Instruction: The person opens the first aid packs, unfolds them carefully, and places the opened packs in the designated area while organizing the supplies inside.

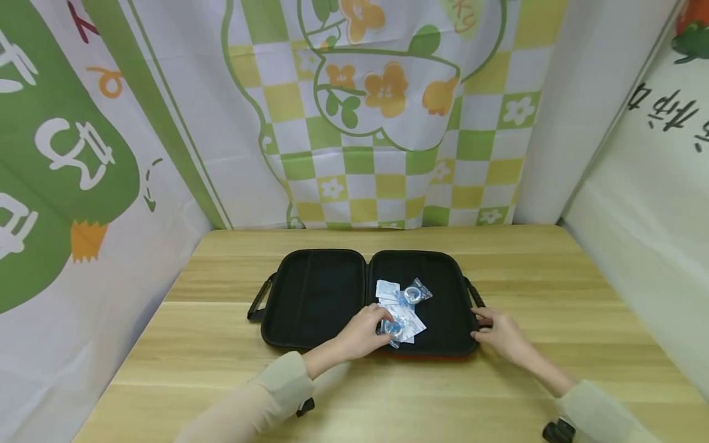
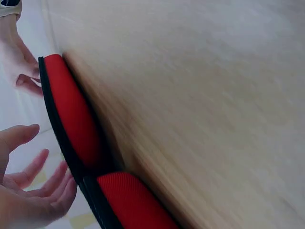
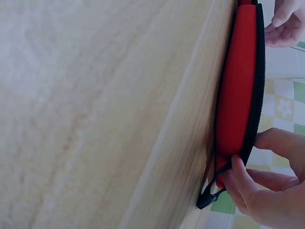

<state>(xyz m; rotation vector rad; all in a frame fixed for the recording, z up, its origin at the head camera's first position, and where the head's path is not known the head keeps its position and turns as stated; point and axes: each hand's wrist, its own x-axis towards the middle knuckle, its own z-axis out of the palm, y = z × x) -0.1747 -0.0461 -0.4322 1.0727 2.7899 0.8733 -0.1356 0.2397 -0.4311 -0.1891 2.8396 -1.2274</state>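
A black-lined zip case (image 1: 332, 301) with a red outer shell (image 2: 76, 114) lies unfolded flat on the table. In its right half sit white printed packets (image 1: 407, 320), a clear bag with a white ring-shaped roll (image 1: 413, 294), and another bagged roll, bluish (image 1: 393, 328). My left hand (image 1: 362, 332) reaches over the near rim, thumb and fingers apart around the bluish roll. In the left wrist view those loosely bent fingers (image 2: 62, 183) show nothing between them. My right hand (image 1: 501, 334) pinches the case's right edge beside the strap handle, thumb and fingers on either side of the rim (image 3: 252, 129).
Another strap handle (image 1: 259, 301) sticks out at the case's left side. The wooden table (image 1: 443, 400) extends around the case. Behind it hangs a checked, flowered curtain (image 1: 360, 160), with printed cloth walls at left and right.
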